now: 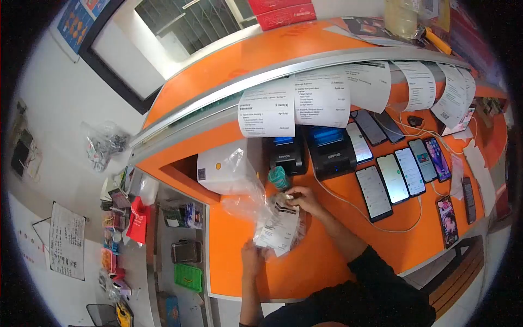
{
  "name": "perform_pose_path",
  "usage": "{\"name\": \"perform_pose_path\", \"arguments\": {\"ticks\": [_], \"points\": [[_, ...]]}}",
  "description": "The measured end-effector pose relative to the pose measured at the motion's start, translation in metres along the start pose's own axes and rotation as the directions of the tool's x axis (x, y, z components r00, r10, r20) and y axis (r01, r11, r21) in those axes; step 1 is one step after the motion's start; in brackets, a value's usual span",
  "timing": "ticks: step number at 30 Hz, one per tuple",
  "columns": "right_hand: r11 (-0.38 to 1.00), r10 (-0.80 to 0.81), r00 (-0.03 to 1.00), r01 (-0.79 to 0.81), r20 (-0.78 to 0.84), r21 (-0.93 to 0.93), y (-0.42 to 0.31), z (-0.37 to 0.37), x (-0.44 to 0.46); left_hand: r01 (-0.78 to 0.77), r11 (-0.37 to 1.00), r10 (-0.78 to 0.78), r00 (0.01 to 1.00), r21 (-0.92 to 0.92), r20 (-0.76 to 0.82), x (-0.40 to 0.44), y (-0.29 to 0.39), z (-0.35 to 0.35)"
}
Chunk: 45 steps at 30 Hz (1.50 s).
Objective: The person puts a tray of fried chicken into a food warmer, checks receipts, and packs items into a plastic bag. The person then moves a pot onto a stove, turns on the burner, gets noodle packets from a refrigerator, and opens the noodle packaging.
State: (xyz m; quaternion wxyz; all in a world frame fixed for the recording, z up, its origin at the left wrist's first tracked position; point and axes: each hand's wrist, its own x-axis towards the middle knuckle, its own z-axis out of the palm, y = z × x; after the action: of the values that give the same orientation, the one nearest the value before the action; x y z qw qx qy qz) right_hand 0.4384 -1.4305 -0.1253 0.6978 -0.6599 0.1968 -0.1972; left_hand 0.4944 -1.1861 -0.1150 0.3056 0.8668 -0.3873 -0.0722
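On the orange counter, a clear plastic bag (298, 231) lies beneath a printed paper receipt (279, 226). My left hand (251, 257) is closed at the lower left edge of the bag, fingers pinched on the plastic. At the top end of the receipt, my right hand (304, 200) has its fingers closed on the gathered bag top; the exact grip is small and partly hidden. Just beyond it stands a teal-green round container or roll (279, 178). Loose clear plastic (245, 188) spreads to the left, in front of a white box-shaped device (220, 166).
Two black receipt printers (333, 155) (286, 155) stand at the back. Several phones (392, 177) with cables lie to the right. Long receipts (321, 103) hang from the shelf edge above. A green basket (188, 277) sits on the lower left shelf.
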Motion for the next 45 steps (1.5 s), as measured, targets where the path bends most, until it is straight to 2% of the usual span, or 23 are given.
{"name": "perform_pose_path", "arguments": {"ticks": [3,4,5,6,7,10,12,14,16,18,19,21,23,25,27,30,33,35,38,40,42,44,45], "points": [[0.988,-0.152,0.988,0.151,-0.020,-0.031,0.012,0.001,0.002,0.080,0.995,-0.078,0.997,-0.066,0.028,-0.003,-0.014,0.010],[0.991,-0.129,0.991,0.128,-0.019,-0.044,0.013,0.001,0.003,0.082,0.994,-0.079,0.996,-0.076,0.045,-0.003,-0.022,0.013],[0.993,-0.105,0.994,0.104,-0.017,-0.058,0.011,0.001,0.002,0.161,0.929,-0.140,0.986,-0.334,0.085,-0.001,-0.018,0.012],[0.994,-0.079,0.997,0.077,-0.016,-0.072,0.009,-0.002,0.001,0.138,0.945,-0.120,0.990,-0.297,0.077,0.000,-0.013,0.010],[0.950,-0.137,0.990,0.139,0.027,-0.279,0.009,-0.007,0.004,0.116,0.959,-0.101,0.992,-0.259,0.071,-0.002,-0.008,0.005],[0.833,-0.341,0.922,0.388,0.185,-0.394,-0.057,-0.037,-0.018,0.201,0.924,-0.159,0.975,-0.325,0.152,-0.006,0.015,-0.022],[0.914,-0.299,0.891,0.370,0.341,-0.165,-0.138,-0.072,-0.055,0.155,0.941,-0.147,0.988,-0.300,0.050,-0.016,-0.001,-0.033],[0.760,-0.557,0.729,0.641,0.399,-0.109,-0.220,-0.100,-0.114,0.111,0.983,-0.074,0.969,0.149,-0.235,-0.013,0.014,-0.064],[0.509,-0.764,0.445,0.860,0.468,0.013,-0.279,-0.120,-0.174,0.058,0.867,0.281,0.764,0.495,-0.581,0.011,0.005,-0.083],[0.208,-0.816,0.010,0.938,0.578,0.276,-0.309,-0.123,-0.221,-0.034,0.951,0.241,0.703,0.307,-0.669,0.044,0.085,-0.120],[0.121,-0.758,-0.207,0.887,0.618,0.446,-0.316,-0.118,-0.241,-0.152,0.929,0.350,0.658,0.338,-0.667,0.060,0.115,-0.125],[0.165,-0.513,-0.580,0.657,0.633,0.736,-0.319,-0.102,-0.273,-0.364,0.813,0.580,0.581,0.454,-0.572,0.085,0.180,-0.132],[0.394,-0.267,-0.759,0.476,0.593,0.786,-0.317,-0.091,-0.290,-0.504,0.693,0.720,0.515,0.515,-0.466,0.103,0.243,-0.124],[0.076,-0.541,-0.604,0.658,0.585,0.749,-0.319,-0.082,-0.301,-0.626,0.616,0.788,0.484,0.478,-0.381,0.122,0.292,-0.112],[-0.102,-0.738,-0.423,0.840,0.525,0.533,-0.320,-0.074,-0.307,-0.654,0.582,0.813,0.448,0.483,-0.372,0.144,0.327,-0.095],[-0.265,-0.788,-0.422,0.890,0.449,0.372,-0.324,-0.067,-0.299,-0.621,0.531,0.839,0.477,0.576,-0.260,0.178,0.356,-0.076],[-0.355,-0.796,-0.449,0.889,0.405,0.288,-0.326,-0.060,-0.298,-0.771,0.466,0.882,0.367,0.434,-0.296,0.179,0.367,-0.068],[-0.410,-0.792,-0.481,0.876,0.376,0.256,-0.326,-0.057,-0.296,-0.913,0.400,0.847,0.401,-0.078,-0.348,0.151,0.363,-0.064],[-0.488,-0.781,-0.533,0.846,0.325,0.213,-0.324,-0.053,-0.290,-0.647,0.565,0.781,0.619,-0.512,0.079,0.092,0.327,-0.054],[-0.522,-0.779,-0.558,0.830,0.286,0.197,-0.320,-0.051,-0.284,-0.618,0.344,0.869,0.494,-0.707,-0.009,0.063,0.292,-0.042],[-0.560,-0.774,-0.587,0.810,0.236,0.174,-0.312,-0.048,-0.274,-0.577,0.537,0.794,0.591,-0.615,0.139,0.049,0.248,-0.037],[-0.582,-0.776,-0.605,0.796,0.180,0.167,-0.296,-0.048,-0.259,-0.669,0.604,0.749,0.663,-0.433,0.020,0.051,0.186,-0.019],[-0.498,-0.828,-0.522,0.853,0.205,0.158,-0.280,-0.051,-0.248,-0.381,0.584,0.567,0.823,-0.717,0.024,0.046,0.154,-0.013]]}}
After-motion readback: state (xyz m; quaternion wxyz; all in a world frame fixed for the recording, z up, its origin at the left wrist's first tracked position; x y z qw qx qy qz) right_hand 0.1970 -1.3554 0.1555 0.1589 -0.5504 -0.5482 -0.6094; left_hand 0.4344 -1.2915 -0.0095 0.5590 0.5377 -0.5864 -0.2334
